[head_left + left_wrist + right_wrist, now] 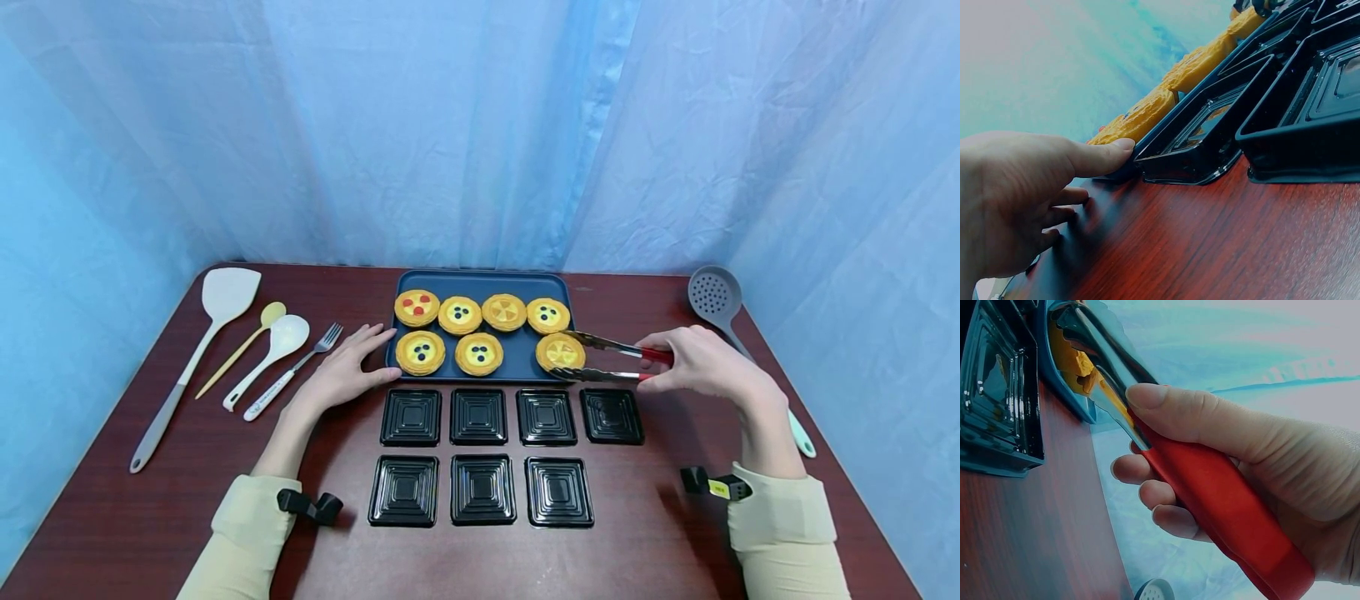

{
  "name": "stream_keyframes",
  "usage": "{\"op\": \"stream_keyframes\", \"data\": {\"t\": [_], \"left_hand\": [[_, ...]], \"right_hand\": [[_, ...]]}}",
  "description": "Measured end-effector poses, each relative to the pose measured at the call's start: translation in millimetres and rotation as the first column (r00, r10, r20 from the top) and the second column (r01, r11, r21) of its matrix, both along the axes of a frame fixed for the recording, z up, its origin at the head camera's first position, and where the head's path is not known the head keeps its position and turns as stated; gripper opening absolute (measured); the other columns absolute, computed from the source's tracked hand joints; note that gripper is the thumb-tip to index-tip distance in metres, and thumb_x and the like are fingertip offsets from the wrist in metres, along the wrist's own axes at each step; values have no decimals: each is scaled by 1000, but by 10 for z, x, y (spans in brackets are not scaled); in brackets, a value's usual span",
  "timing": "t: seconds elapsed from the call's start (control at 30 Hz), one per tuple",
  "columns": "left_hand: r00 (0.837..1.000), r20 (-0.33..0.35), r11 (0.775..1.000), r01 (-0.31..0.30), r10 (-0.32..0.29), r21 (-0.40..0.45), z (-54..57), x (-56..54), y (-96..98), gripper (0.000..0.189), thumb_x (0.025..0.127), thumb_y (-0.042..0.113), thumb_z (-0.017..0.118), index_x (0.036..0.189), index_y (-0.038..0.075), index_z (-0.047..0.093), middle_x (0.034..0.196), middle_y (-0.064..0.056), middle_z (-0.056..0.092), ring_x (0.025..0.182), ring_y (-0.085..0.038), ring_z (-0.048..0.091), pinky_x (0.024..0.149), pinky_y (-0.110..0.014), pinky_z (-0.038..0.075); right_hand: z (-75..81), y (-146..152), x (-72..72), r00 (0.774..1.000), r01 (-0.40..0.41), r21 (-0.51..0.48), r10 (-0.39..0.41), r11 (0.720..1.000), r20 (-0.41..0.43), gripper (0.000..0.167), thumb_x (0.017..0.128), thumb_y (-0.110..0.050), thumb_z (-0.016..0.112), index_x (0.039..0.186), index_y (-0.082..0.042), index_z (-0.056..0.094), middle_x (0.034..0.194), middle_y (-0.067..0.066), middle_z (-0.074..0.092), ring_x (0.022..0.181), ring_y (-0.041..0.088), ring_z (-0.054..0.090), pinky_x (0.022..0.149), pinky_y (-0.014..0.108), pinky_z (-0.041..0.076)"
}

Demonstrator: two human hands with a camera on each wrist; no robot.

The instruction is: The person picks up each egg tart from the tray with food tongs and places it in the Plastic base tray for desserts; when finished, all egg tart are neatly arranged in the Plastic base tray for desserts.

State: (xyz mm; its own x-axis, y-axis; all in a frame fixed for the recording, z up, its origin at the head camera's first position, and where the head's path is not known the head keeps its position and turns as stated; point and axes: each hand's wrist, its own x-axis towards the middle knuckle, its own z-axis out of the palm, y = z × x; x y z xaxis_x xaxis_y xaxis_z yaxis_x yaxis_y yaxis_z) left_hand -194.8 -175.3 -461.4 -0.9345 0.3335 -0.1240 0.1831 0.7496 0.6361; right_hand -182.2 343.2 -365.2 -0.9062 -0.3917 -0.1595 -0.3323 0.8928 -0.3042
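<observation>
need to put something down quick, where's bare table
Bare table shows in front of the near row of black plastic trays, between the sleeves, and behind the tongs, between the blue baking tray and the slotted skimmer. Crowded: the narrow strip between baking tray and far black trays, and the left side from turner to fork.

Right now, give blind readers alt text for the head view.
A right hand holds red-handled tongs, tips either side of a tart on a blue tray of seven tarts. The left hand is at the tray's left edge; seven black containers lie in front.
</observation>
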Motion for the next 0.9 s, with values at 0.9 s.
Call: {"op": "stream_keyframes", "data": {"t": [0.9], "left_hand": [[1000, 6, 1000, 14, -14, 23, -16, -16, -22, 77, 99, 42, 68, 163, 17, 34, 172, -18, 21, 161, -42, 10, 123, -73, 17]], "right_hand": [[-35, 14, -8, 999, -24, -7, 24, 1000, -33, 33, 80, -35, 89, 102, -15, 75, 65, -10, 53, 58, 3, 45, 57, 23, 36]]}}
